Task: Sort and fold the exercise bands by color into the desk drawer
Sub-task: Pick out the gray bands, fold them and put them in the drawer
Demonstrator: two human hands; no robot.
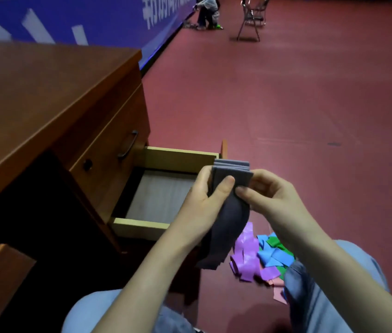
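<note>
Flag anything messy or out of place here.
The loose bands, purple, blue, green and pink, lie in a jumbled heap on the floor by the knee, unsorted. The open drawer looks empty.

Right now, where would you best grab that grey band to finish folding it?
Probably the loose tail of the grey band, from below. The top is already pleated and pinched between the left hand and right hand; only the tail hangs free.

Dull red sports floor (286, 92) everywhere, blue banner wall (94, 18) running behind the brown wooden desk (34, 92), a metal folding chair (252, 18) standing farther out beyond it.
</note>
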